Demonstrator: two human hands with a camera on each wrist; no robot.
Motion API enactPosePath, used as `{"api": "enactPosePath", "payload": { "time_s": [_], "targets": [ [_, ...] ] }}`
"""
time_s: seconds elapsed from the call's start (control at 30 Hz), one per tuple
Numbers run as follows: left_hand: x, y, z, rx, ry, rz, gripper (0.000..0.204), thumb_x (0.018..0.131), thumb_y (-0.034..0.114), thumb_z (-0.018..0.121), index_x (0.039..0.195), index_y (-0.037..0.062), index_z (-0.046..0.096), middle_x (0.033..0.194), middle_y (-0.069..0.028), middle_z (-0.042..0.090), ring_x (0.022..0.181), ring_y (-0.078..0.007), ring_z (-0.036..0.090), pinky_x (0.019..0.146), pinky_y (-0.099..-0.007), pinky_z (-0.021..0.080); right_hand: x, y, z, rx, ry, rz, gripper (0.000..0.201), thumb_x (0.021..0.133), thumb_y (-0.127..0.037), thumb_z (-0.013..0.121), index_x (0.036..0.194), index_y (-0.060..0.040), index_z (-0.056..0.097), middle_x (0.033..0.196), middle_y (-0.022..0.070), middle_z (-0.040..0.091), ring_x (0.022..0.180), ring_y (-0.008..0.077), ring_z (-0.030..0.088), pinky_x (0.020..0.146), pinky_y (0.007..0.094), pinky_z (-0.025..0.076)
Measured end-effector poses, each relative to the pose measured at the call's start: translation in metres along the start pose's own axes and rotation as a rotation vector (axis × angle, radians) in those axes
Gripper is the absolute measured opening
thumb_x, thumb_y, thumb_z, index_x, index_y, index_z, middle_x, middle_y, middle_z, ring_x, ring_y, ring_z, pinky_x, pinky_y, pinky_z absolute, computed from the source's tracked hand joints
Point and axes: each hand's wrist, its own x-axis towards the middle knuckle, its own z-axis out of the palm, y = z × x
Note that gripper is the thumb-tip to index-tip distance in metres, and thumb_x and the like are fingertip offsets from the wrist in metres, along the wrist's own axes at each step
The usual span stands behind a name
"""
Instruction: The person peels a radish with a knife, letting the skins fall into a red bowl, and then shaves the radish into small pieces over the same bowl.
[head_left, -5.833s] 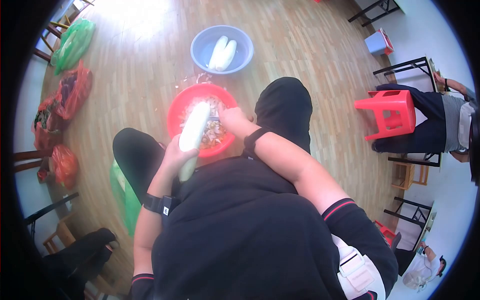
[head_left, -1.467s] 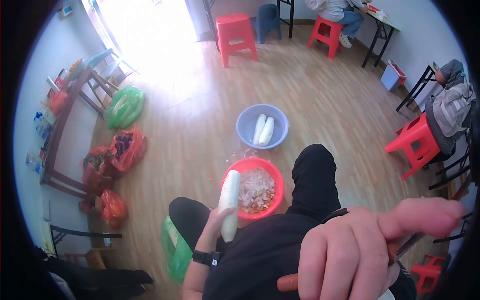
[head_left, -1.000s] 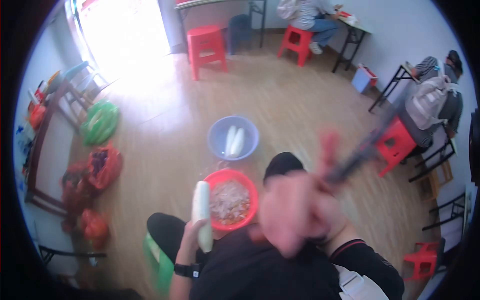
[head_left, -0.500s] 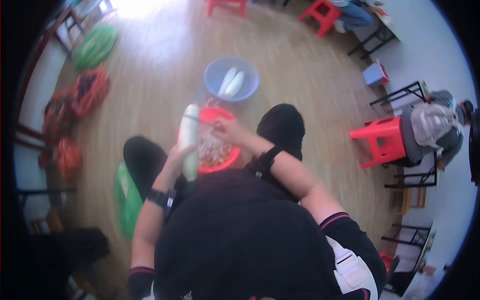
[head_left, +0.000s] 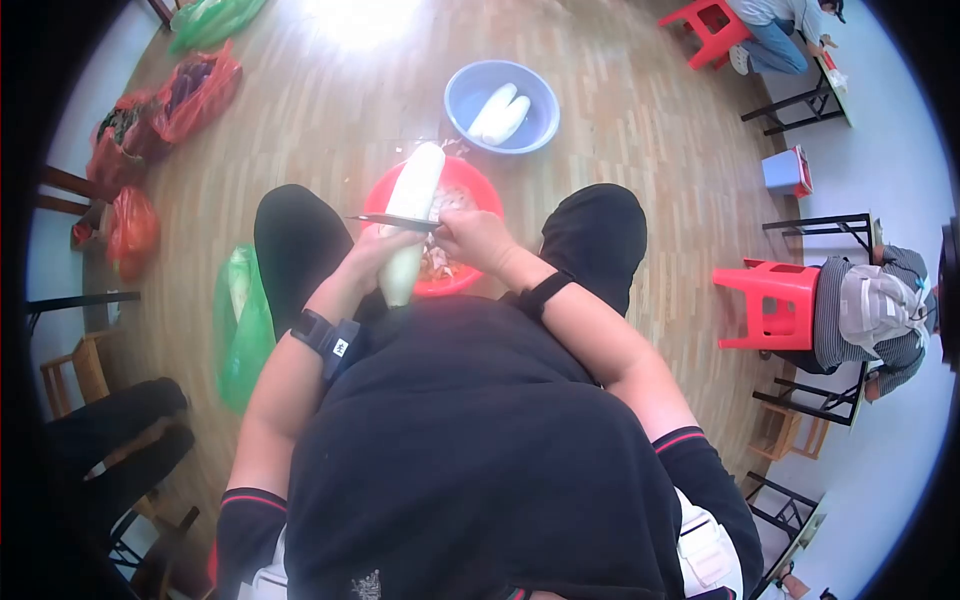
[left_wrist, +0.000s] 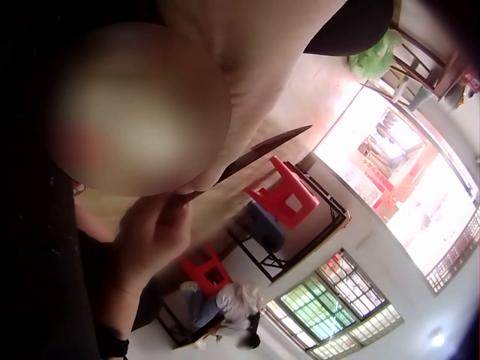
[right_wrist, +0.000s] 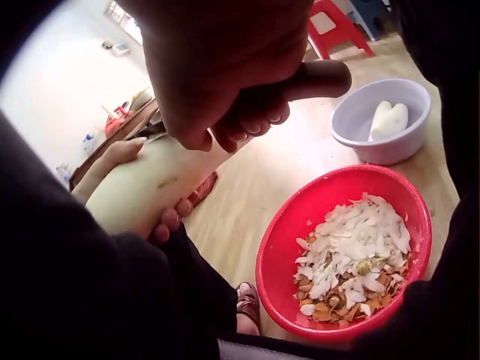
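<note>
The left hand (head_left: 372, 258) grips a long white radish (head_left: 416, 185) around its lower half, tilted above the red basin (head_left: 486, 192). A knife (head_left: 392, 220) lies across the radish, its handle in the right hand (head_left: 474, 240). In the right wrist view, the right hand (right_wrist: 225, 67) curls round the handle and the radish (right_wrist: 154, 184) shows below it; the red basin (right_wrist: 268, 247) holds white and orange peelings (right_wrist: 356, 247). The left wrist view shows the dark blade (left_wrist: 262, 154) pointing past the left hand (left_wrist: 247, 67), with the right hand (left_wrist: 154, 240) at its handle.
Beyond the red basin, a blue basin (head_left: 548, 112) holds two white radishes (head_left: 500, 115). Green (head_left: 245, 330) and red bags (head_left: 132, 235) lie on the left. To the right are red stools (head_left: 785, 300), a small bin (head_left: 785, 173), tables and two seated people.
The right hand came down from close to the head camera, knife in hand, and the blade now crosses the radish lower, near the left hand. The head view has tilted down.
</note>
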Motion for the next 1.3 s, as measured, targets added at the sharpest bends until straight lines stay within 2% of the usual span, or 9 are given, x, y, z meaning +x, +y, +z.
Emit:
{"api": "enactPosePath", "payload": {
  "time_s": [0.17, 0.4, 0.57, 0.73, 0.93, 1.0, 1.1, 1.2, 1.3],
  "targets": [
    [-0.001, 0.002, 0.000, -0.029, -0.025, 0.033, 0.035, 0.077, 0.015, 0.071, 0.105, 0.0023, 0.055, 0.091, -0.0052, 0.060, 0.080, -0.0142, 0.060, 0.070, -0.0290, 0.049, -0.001, -0.007, -0.001, -0.019, 0.052, -0.040, 0.016, 0.075, -0.021, 0.061, 0.073, -0.0071, 0.054, 0.065, 0.0131, 0.059, 0.062, 0.0310, 0.060, 0.055, 0.0415, 0.048],
    [-0.009, 0.006, 0.005, -0.027, -0.086, 0.084, 0.038, 0.076, 0.015, 0.072, 0.107, 0.0022, 0.055, 0.094, -0.0059, 0.060, 0.083, -0.0142, 0.059, 0.072, -0.0289, 0.050, -0.001, -0.002, 0.000, -0.112, 0.163, -0.072, 0.013, 0.075, -0.019, 0.061, 0.074, -0.0086, 0.053, 0.062, 0.0110, 0.058, 0.055, 0.0294, 0.060, 0.050, 0.0401, 0.047],
    [-0.002, 0.003, -0.002, 0.024, -0.068, 0.049, 0.040, 0.075, 0.015, 0.071, 0.108, 0.0019, 0.054, 0.095, -0.0065, 0.060, 0.085, -0.0149, 0.059, 0.074, -0.0291, 0.050, 0.003, -0.001, -0.002, -0.219, 0.093, -0.026, 0.016, 0.076, -0.023, 0.062, 0.079, -0.0091, 0.054, 0.067, 0.0091, 0.061, 0.060, 0.0266, 0.062, 0.053, 0.0380, 0.050],
    [0.000, 0.004, -0.001, 0.046, -0.059, 0.044, 0.042, 0.074, 0.015, 0.070, 0.110, 0.0011, 0.052, 0.096, -0.0070, 0.059, 0.086, -0.0153, 0.059, 0.074, -0.0296, 0.049, 0.005, 0.009, 0.004, -0.313, 0.030, 0.005, 0.019, 0.078, -0.028, 0.063, 0.081, -0.0098, 0.056, 0.071, 0.0081, 0.064, 0.063, 0.0241, 0.064, 0.055, 0.0365, 0.051],
    [0.000, 0.001, -0.001, 0.055, -0.056, 0.049, 0.042, 0.075, 0.015, 0.069, 0.110, 0.0009, 0.052, 0.094, -0.0082, 0.059, 0.082, -0.0163, 0.060, 0.070, -0.0301, 0.050, 0.003, 0.019, 0.007, -0.273, 0.137, -0.023, 0.015, 0.077, -0.020, 0.059, 0.085, -0.0084, 0.054, 0.076, 0.0106, 0.062, 0.060, 0.0283, 0.062, 0.053, 0.0382, 0.050],
    [-0.001, 0.000, 0.000, 0.054, -0.047, 0.064, 0.039, 0.075, 0.015, 0.069, 0.108, 0.0010, 0.053, 0.092, -0.0087, 0.059, 0.079, -0.0169, 0.060, 0.066, -0.0306, 0.051, 0.002, 0.018, 0.004, -0.286, 0.048, 0.027, 0.014, 0.078, -0.020, 0.058, 0.085, -0.0082, 0.054, 0.077, 0.0113, 0.063, 0.062, 0.0292, 0.062, 0.054, 0.0390, 0.050],
    [-0.002, 0.000, -0.001, 0.051, -0.063, 0.072, 0.039, 0.076, 0.016, 0.068, 0.108, -0.0001, 0.052, 0.092, -0.0092, 0.059, 0.078, -0.0170, 0.061, 0.066, -0.0306, 0.051, 0.003, 0.028, 0.003, -0.348, 0.156, 0.127, 0.019, 0.078, -0.026, 0.062, 0.081, -0.0091, 0.054, 0.074, 0.0095, 0.064, 0.065, 0.0255, 0.064, 0.055, 0.0386, 0.051],
    [-0.005, 0.003, 0.000, 0.078, -0.053, 0.074, 0.039, 0.076, 0.016, 0.068, 0.107, -0.0012, 0.052, 0.091, -0.0094, 0.059, 0.077, -0.0171, 0.061, 0.066, -0.0306, 0.051, 0.000, 0.038, -0.008, -0.315, 0.121, 0.224, 0.019, 0.079, -0.026, 0.061, 0.082, -0.0089, 0.054, 0.075, 0.0094, 0.064, 0.065, 0.0263, 0.064, 0.056, 0.0390, 0.051],
    [-0.005, 0.002, -0.001, 0.042, -0.037, 0.090, 0.039, 0.076, 0.016, 0.068, 0.107, -0.0019, 0.052, 0.089, -0.0093, 0.060, 0.076, -0.0167, 0.060, 0.065, -0.0307, 0.050, -0.001, 0.027, -0.008, -0.204, 0.142, 0.174, 0.020, 0.078, -0.027, 0.061, 0.082, -0.0087, 0.053, 0.071, 0.0094, 0.064, 0.066, 0.0266, 0.064, 0.058, 0.0389, 0.051]
  ]
}}
